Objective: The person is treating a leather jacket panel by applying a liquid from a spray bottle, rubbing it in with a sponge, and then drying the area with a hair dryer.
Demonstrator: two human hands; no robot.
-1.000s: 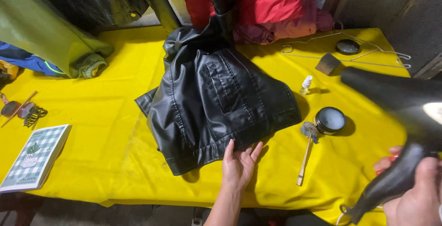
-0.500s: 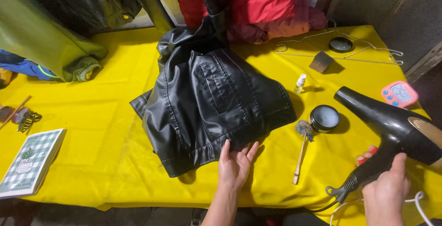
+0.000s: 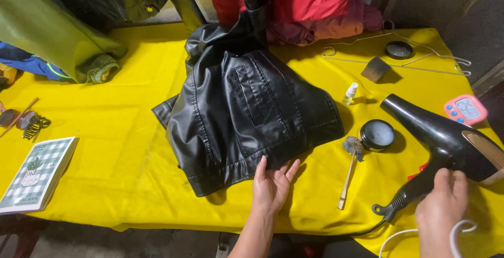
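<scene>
The left hand (image 3: 271, 184) lies flat, fingers spread, low in the middle of the frame, pressing the bottom hem of a black leather jacket (image 3: 247, 111) spread across the centre of the yellow table (image 3: 105, 132). At lower right the right hand (image 3: 440, 205) wraps the handle of a black hair dryer (image 3: 438, 132), nozzle aimed toward the jacket. Between them lie a small brush (image 3: 349, 171) and a round tin (image 3: 377, 134). A checked booklet (image 3: 37, 171) sits at lower left.
</scene>
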